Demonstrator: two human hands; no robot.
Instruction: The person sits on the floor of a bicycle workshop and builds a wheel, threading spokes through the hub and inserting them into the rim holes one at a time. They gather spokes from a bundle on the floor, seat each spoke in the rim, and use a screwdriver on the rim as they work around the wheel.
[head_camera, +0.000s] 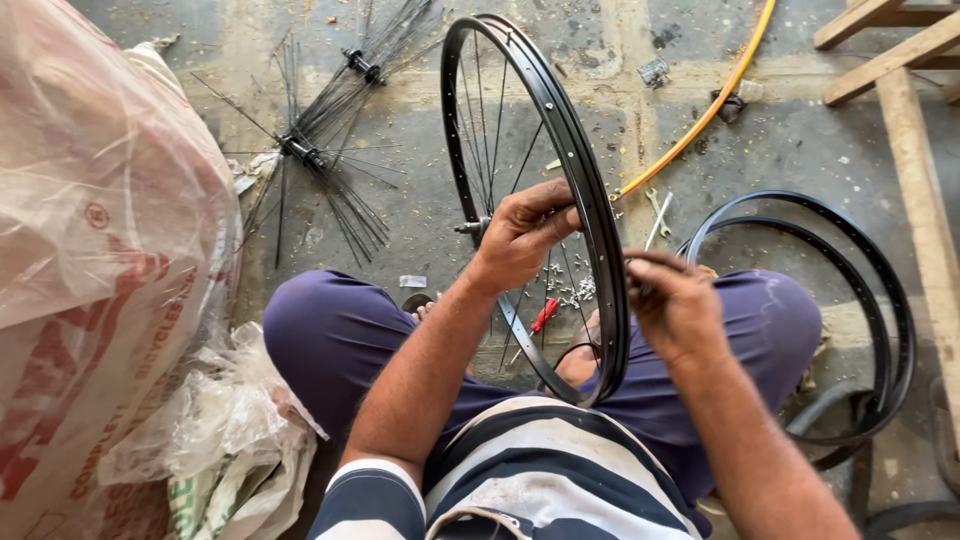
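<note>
A black bicycle wheel rim (560, 120) stands upright between my knees, with thin spokes running to a hub (472, 227). My left hand (522, 235) reaches inside the rim, fingers pinched on a spoke close to the rim wall. My right hand (672, 300) is on the outer side of the rim, fingers closed around something small at the rim's edge; what it grips is hidden. A red-handled tool (543, 316) and a small pile of silver nipples (575, 290) lie on the floor behind the wheel.
Bundles of black spokes on hubs (320, 150) lie at the far left. Two bare black rims (850, 290) lie at my right, a spanner (658, 212) and a yellow hose (710, 105) beyond. A large plastic-wrapped sack (90, 250) stands left, a wooden frame (910, 130) right.
</note>
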